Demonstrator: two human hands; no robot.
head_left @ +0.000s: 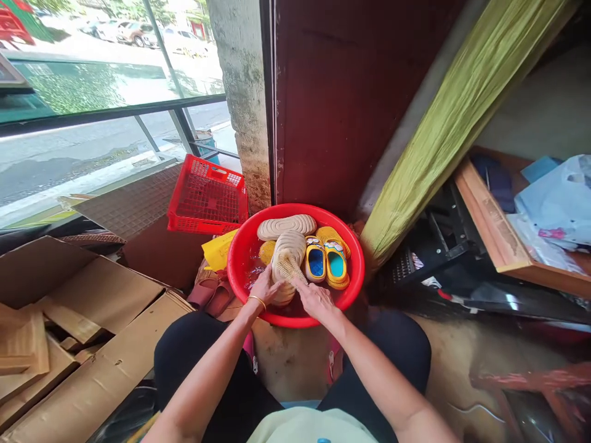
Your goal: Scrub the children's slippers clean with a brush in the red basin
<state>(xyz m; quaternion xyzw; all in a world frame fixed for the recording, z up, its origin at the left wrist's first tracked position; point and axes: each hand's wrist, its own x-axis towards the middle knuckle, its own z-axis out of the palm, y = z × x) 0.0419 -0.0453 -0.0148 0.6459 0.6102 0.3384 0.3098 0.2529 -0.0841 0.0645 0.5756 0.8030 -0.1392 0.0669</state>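
Note:
A red basin [356, 271] with water sits on the floor between my knees. In it, my left hand [265, 289] grips the left side of a beige shoe [290, 245] that shows its ridged sole. My right hand [317, 300] is closed on a pale brush [292, 271] lying against that sole; its hidden part is under my fingers. Another beige sole [286, 227] rests at the basin's back. To the right are two small yellow clogs, one with a blue inside [316, 261] and one with a teal inside [337, 264]. Something yellow [266, 252] lies left of the held shoe.
A red crate [207, 197] stands behind the basin to the left, with cardboard boxes [115, 351] nearer. Maroon slippers [212, 295] lie beside the basin. A yellow-green curtain [443, 135] hangs at the right, near a wooden-edged shelf [498, 215].

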